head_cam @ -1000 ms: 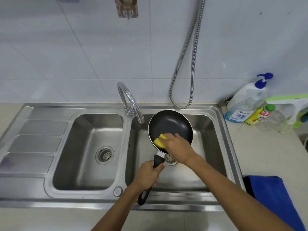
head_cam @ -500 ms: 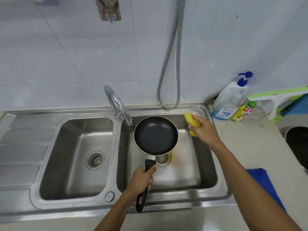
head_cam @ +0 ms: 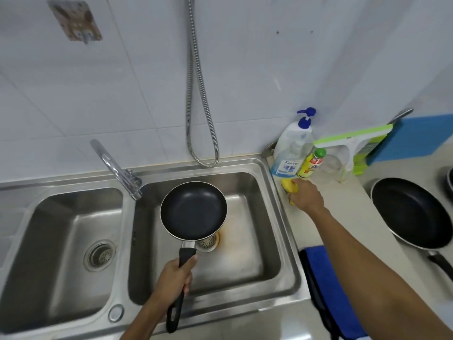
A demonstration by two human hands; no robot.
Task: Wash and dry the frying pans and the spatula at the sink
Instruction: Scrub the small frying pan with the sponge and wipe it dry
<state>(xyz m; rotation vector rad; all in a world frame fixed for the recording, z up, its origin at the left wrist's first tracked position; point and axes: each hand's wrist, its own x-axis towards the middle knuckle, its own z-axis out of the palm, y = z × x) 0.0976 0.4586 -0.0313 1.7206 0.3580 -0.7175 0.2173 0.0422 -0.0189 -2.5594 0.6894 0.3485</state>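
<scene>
A small black frying pan (head_cam: 193,209) hangs level over the right basin of the steel double sink (head_cam: 289,244). My left hand (head_cam: 172,276) grips its black handle near the pan. My right hand (head_cam: 306,196) holds a yellow sponge (head_cam: 288,185) on the counter just right of the sink, in front of the bottles. A larger black frying pan (head_cam: 411,213) lies on the counter at the far right. No spatula is in view.
The tap (head_cam: 115,168) points toward the right basin, and a metal shower hose (head_cam: 193,99) hangs on the tiled wall. A soap pump bottle (head_cam: 291,148), a yellow bottle (head_cam: 310,164) and a green squeegee (head_cam: 353,139) stand behind the sponge. A blue cloth (head_cam: 328,285) lies on the counter.
My right hand lifted the sponge off the pan and carried it right, out of the basin, onto the counter by the bottles. My left hand kept the pan over the basin.
</scene>
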